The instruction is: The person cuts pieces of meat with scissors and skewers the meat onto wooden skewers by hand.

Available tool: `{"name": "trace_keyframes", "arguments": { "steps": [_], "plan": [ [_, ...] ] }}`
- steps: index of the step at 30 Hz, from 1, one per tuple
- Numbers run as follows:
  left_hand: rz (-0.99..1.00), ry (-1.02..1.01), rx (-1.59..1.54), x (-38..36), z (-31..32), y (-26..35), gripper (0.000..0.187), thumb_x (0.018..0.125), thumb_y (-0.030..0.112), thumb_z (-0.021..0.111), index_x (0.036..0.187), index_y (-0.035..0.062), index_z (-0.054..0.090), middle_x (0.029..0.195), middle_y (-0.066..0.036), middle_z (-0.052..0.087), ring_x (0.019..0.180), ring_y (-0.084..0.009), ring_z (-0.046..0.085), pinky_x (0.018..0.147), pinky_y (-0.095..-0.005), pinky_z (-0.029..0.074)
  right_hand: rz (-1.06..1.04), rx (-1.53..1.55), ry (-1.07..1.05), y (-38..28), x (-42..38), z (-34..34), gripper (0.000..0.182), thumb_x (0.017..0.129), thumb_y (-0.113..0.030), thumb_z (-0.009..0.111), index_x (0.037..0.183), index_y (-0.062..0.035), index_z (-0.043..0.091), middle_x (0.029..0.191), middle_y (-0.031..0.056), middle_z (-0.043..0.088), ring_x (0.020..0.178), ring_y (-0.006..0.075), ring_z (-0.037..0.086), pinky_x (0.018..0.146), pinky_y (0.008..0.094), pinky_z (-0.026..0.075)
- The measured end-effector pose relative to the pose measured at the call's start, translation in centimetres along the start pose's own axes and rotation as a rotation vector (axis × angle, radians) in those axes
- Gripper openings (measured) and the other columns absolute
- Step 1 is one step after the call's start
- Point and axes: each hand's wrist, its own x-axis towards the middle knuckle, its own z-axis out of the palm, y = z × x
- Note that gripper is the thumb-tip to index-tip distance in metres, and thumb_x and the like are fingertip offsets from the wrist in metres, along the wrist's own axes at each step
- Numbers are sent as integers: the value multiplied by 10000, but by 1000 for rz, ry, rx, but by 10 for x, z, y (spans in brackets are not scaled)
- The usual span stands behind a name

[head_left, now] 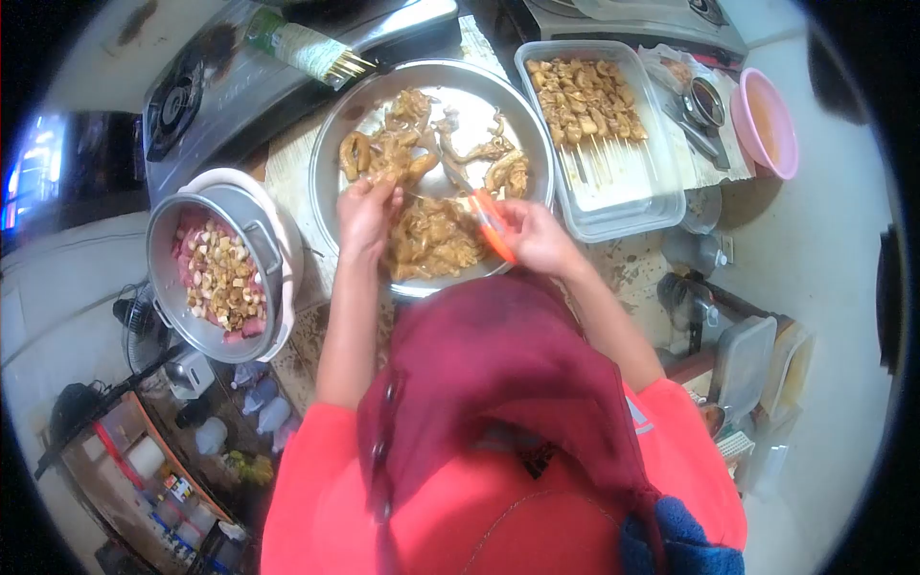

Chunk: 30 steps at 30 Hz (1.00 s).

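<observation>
A wide metal basin (543, 153) holds several heaps of brown cooked meat, perhaps offal. My left hand (367, 216) is over the basin's left side, its fingers closed on a piece of the brown meat (414, 171). Orange-handled scissors (493, 226) are in my right hand (539, 237), blades pointing up and left toward that piece. Below the blades, near my left fingers, lies a larger heap of meat (436, 240). Smaller pieces (505, 171) rest apart on the basin's right side. My fingertips partly hide the held piece.
At right, a clear plastic tray (623, 216) holds skewered meat (586, 101). Beyond it stand a small metal cup (704, 101) and a pink bowl (767, 125). At left, a pot (187, 326) contains chopped pieces. A bag of skewers (302, 48) lies on the stove (216, 86).
</observation>
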Motion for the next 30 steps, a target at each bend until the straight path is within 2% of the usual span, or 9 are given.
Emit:
{"name": "trace_keyframes", "arguments": {
  "steps": [4,7,10,14,17,20,23,27,30],
  "plan": [
    [152,80,176,-6,21,14,201,816,39,600,975,-62,529,762,-87,597,610,-117,567,548,-211,471,6,-176,7,-15,-10,9,387,836,-341,588,1031,-9,545,732,17,552,662,75,494,595,248,421],
    [246,104,250,-7,26,16,243,804,42,605,1001,-78,528,752,-107,611,612,-125,583,563,-223,482,93,-171,-129,-26,-11,7,451,823,-398,582,1059,-16,536,709,9,537,640,77,484,579,255,414],
    [329,112,362,-13,33,16,238,776,44,604,972,-82,558,754,-110,621,612,-131,582,575,-231,480,185,-216,-267,-17,-4,4,611,822,-475,536,1226,-24,455,995,123,596,925,197,553,836,315,424],
    [599,108,717,-24,34,11,205,718,66,618,892,-43,620,758,-95,634,607,-125,570,578,-257,466,180,-181,-297,-20,0,7,562,833,-473,522,1193,-45,474,903,81,595,835,162,545,772,299,431],
    [562,177,914,-37,42,17,180,686,71,631,850,-3,635,752,-105,634,590,-137,565,576,-282,458,119,-137,-270,-7,5,14,468,850,-454,505,1093,-54,504,808,35,558,751,132,515,703,287,425],
    [714,139,928,-34,39,6,170,693,76,607,840,-11,605,733,-172,602,626,-243,580,583,-333,453,74,-55,-283,-7,8,22,378,875,-427,479,967,-61,505,728,-3,494,671,114,471,630,278,404],
    [784,105,922,-35,42,1,169,691,85,605,828,-14,599,741,-180,595,609,-282,568,578,-354,451,78,117,-291,-9,10,29,332,894,-420,461,873,-90,489,680,-29,436,610,86,425,562,252,372],
    [752,151,843,-32,47,-4,163,676,58,617,820,-17,609,692,-125,601,553,-133,532,514,-274,431,259,348,-238,-20,5,35,307,900,-441,452,846,-139,473,675,-50,392,579,54,393,517,213,336],
    [629,191,706,-33,54,0,167,677,72,600,820,-14,598,712,-169,588,586,-261,565,555,-351,445,262,483,-262,-10,10,37,310,896,-457,456,877,-147,466,695,-48,391,575,55,407,508,201,343]
  ]
}}
